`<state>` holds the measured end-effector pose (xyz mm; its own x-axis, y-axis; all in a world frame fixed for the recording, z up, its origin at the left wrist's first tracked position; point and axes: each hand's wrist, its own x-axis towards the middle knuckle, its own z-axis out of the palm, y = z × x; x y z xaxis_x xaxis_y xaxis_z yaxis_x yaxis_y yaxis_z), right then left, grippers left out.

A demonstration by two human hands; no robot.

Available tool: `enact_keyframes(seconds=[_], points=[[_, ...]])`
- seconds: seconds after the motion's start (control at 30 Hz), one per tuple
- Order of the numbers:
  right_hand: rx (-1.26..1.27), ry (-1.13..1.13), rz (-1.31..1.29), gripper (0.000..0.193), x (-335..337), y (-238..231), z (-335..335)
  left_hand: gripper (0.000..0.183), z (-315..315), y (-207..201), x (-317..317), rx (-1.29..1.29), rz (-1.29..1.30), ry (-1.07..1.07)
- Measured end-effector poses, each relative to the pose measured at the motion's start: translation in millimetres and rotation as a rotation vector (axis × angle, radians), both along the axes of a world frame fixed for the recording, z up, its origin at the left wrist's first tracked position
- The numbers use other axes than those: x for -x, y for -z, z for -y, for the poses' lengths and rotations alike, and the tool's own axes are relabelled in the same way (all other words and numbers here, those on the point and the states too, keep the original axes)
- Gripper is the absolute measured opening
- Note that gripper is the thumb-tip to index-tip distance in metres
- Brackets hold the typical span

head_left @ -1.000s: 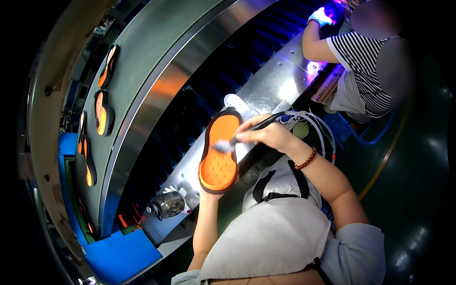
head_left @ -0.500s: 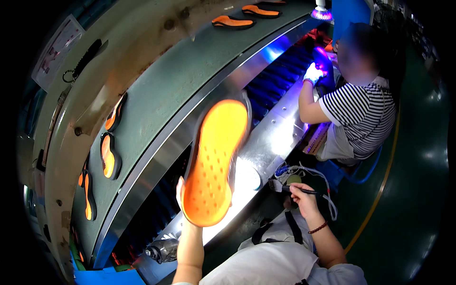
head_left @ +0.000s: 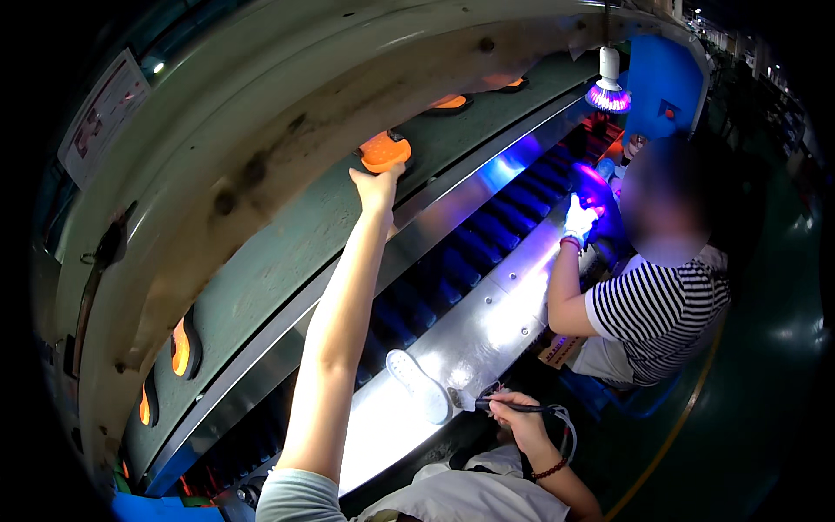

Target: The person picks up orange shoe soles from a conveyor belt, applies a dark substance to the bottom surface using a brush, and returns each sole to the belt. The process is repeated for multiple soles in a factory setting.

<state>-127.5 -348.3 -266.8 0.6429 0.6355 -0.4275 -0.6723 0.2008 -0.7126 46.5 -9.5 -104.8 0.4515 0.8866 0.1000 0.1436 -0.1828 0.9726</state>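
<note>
My left arm stretches far out over the green conveyor belt (head_left: pixel 287 230). At its end, my left hand (head_left: pixel 376 184) grips the near end of an orange shoe sole (head_left: pixel 385 153) with a dark edge; the machine's hood hides part of its far end. My right hand (head_left: pixel 520 421), low and near my lap, is closed round a black-handled brush (head_left: pixel 500 404). Its pale bristles point left, close to the end of a whitish sole-shaped piece (head_left: pixel 417 384) lying on the shiny metal ledge (head_left: pixel 489 324). A tube or cord (head_left: pixel 565 426) loops by the brush handle.
Several other orange soles (head_left: pixel 184 346) lie along the belt. Above it curves a worn metal hood (head_left: pixel 261 165). To the right, a co-worker in a striped shirt (head_left: pixel 654 309) sits with gloved hands under purple light. A lamp (head_left: pixel 608 87) hangs at the far end.
My left hand has carried the orange sole from above the ledge out to the belt. The whitish piece now shows fully. My right hand has moved slightly left and down with the brush.
</note>
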Motion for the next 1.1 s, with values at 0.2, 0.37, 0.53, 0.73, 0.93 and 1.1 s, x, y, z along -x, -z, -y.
enact_keyframes(seconds=[0.2,0.37,0.53,0.73,0.93,1.1], points=[[-0.006,-0.105,0.065,0.015,-31.4,2.9,-6.6,0.105,-15.0,15.1,-39.5,-0.240,-0.428,-0.161],[-0.022,-0.122,0.010,0.016,-51.5,12.1,-11.7,0.080,30.4,23.0,-66.5,-1.003,-0.083,0.011],[0.005,-0.116,-0.057,0.014,-63.6,12.7,-11.2,0.071,25.3,41.0,-142.9,-0.990,-0.318,0.321],[0.156,0.120,-0.159,0.012,-62.3,17.8,4.9,0.055,1.3,16.8,-202.0,-0.898,-0.597,0.444],[0.158,0.048,-0.198,0.011,-65.8,19.7,8.2,0.023,-24.3,37.6,-190.8,-1.454,-0.458,0.300],[0.014,-0.065,-0.164,0.014,-65.3,29.8,-1.9,0.020,46.1,0.2,-112.8,-1.161,-0.367,0.753]])
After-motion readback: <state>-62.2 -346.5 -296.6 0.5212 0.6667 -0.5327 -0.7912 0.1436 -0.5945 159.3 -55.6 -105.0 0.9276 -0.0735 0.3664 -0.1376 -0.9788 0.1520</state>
